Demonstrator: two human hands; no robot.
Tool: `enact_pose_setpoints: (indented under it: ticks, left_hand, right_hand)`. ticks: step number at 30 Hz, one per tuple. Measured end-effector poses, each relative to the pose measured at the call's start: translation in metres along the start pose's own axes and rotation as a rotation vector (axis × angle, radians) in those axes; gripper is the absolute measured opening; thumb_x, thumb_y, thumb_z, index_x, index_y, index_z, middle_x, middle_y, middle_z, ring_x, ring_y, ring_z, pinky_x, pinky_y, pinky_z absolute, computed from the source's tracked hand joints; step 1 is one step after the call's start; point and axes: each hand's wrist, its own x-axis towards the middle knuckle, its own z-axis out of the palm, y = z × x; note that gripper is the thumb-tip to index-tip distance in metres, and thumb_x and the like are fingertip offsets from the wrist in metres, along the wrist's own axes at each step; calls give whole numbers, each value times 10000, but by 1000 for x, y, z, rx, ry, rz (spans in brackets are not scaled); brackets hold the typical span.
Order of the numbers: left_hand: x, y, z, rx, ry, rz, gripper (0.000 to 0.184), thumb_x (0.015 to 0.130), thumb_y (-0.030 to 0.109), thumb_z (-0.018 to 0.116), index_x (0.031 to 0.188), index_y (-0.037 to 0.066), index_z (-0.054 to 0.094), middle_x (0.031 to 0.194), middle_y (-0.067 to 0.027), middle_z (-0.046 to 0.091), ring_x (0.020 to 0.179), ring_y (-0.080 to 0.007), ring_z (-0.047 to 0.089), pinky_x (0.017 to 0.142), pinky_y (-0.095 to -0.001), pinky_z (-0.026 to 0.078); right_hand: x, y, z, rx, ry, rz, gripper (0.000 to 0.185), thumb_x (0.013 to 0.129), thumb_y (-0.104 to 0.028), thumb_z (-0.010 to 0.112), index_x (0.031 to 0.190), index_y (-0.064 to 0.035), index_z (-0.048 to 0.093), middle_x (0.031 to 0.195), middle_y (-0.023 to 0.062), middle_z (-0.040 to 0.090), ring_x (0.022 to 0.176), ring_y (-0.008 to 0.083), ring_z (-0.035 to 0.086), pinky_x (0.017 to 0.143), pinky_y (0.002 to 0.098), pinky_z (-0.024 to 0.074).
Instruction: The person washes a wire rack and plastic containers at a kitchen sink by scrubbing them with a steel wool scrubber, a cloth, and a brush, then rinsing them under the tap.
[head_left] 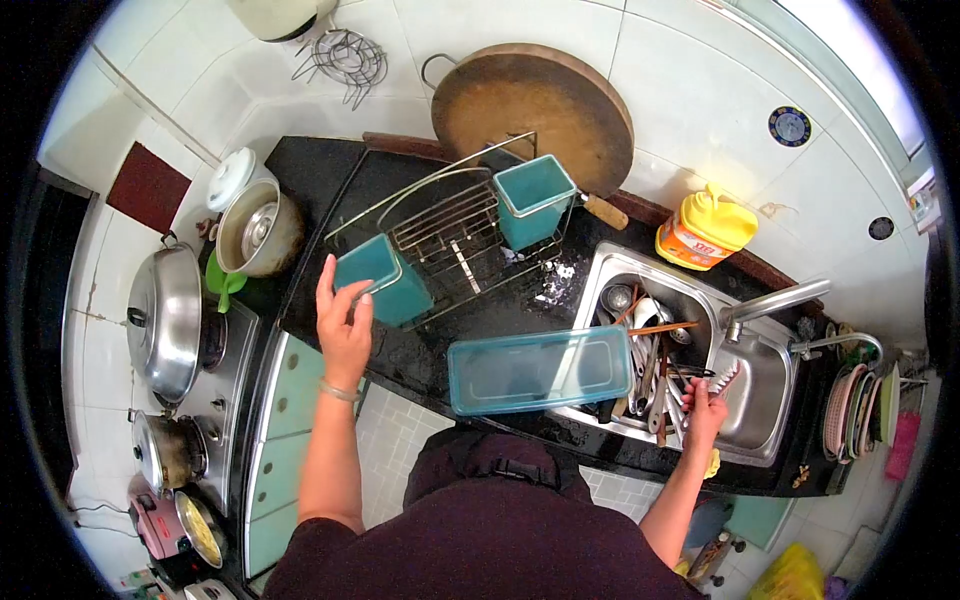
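My left hand [345, 325] is raised at the left teal container [385, 280], its fingers apart at the near rim. Whether the fingertips touch it is unclear. This container and a second teal container [535, 200] sit in a wire dish rack [460, 255]. Over the sink's left basin, my right hand [704, 412] is closed around a small metal tool with a toothed edge [724, 379]; its exact kind is unclear. Below and left of that hand lies a heap of cutlery [655, 375] with ladles, knives and chopsticks. A long teal lid [540, 370] partly covers the basin.
The double sink [775, 420] has a tap [775, 305]. A yellow bottle [705, 228] stands behind it, plates [860, 410] to its right. A round chopping board [530, 110] leans on the wall beside a wooden-handled knife [604, 211]. Pots [165, 320] occupy the stove at left.
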Motion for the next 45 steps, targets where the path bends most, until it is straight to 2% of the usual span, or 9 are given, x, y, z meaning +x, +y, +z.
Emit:
enact_pose_setpoints:
  ticks: [4, 6, 11, 14, 23, 26, 35, 44, 45]
  left_hand:
    - [12, -4, -12, 85, -25, 50, 132, 792, 143, 667, 863, 35, 692, 1393, -207, 402, 1270, -333, 413, 1027, -393, 325]
    - [24, -1, -20, 123, -221, 26, 125, 765, 143, 687, 841, 44, 694, 1355, -215, 443, 1259, -346, 422, 1024, -399, 333]
    - [37, -1, -28, 187, -304, 46, 112, 749, 134, 698, 814, 43, 689, 1304, -224, 486, 1231, -356, 452, 993, -396, 362]
    - [46, 6, -34, 27, -356, -102, 140, 739, 131, 707, 849, 48, 686, 1286, -231, 496, 1233, -351, 452, 974, -398, 380]
    - [79, 17, -48, 173, -640, 89, 266, 666, 105, 751, 921, 78, 679, 1195, -176, 574, 1086, -291, 556, 880, -370, 440]
    - [83, 20, -51, 195, -690, 104, 257, 670, 127, 746, 908, 61, 676, 1130, -217, 576, 1037, -343, 572, 812, -363, 474]
    - [71, 10, -42, 364, -562, 420, 180, 675, 121, 709, 750, 53, 560, 1123, -183, 528, 1037, -368, 503, 895, -432, 402]
    - [51, 2, -26, 551, -337, 787, 210, 721, 10, 617, 850, -4, 451, 1165, -223, 511, 990, -381, 520, 897, -445, 415]
    - [49, 0, -25, 533, -297, 797, 194, 744, 22, 619, 867, 2, 471, 1084, -199, 539, 917, -357, 533, 825, -431, 430]
  right_hand:
    - [-14, -8, 22, -39, -114, -20, 271, 917, -267, 593, 942, -4, 651, 740, 21, 626, 588, 76, 561, 521, 208, 427]
    - [-21, -10, 35, -68, -193, -38, 214, 928, -207, 569, 963, -7, 639, 754, 20, 624, 625, 79, 562, 552, 219, 438]
    - [-33, -6, 58, -45, -272, 30, 192, 922, -188, 575, 959, -12, 642, 771, 17, 631, 620, 75, 563, 546, 213, 431]
    - [-41, -9, 66, -77, -275, 24, 186, 915, -188, 581, 943, -16, 643, 750, 7, 624, 622, 70, 562, 543, 212, 423]
    - [-55, -14, 72, -68, -263, 57, 183, 913, -179, 587, 943, -4, 633, 760, 24, 632, 616, 83, 568, 549, 226, 433]
    - [-56, -8, 68, -107, -263, 60, 208, 913, -197, 591, 962, 1, 635, 791, 40, 643, 618, 92, 573, 554, 232, 447]
    - [-63, -6, 64, -94, -218, 16, 163, 914, -149, 566, 927, -2, 636, 741, 23, 624, 603, 88, 557, 544, 225, 434]
    - [-65, -1, 66, -141, -236, 19, 197, 916, -186, 575, 955, 0, 631, 762, 31, 628, 604, 81, 558, 553, 221, 441]
    - [-65, -1, 66, -141, -233, 20, 197, 916, -186, 575, 955, 0, 631, 762, 31, 628, 604, 81, 558, 553, 221, 441]
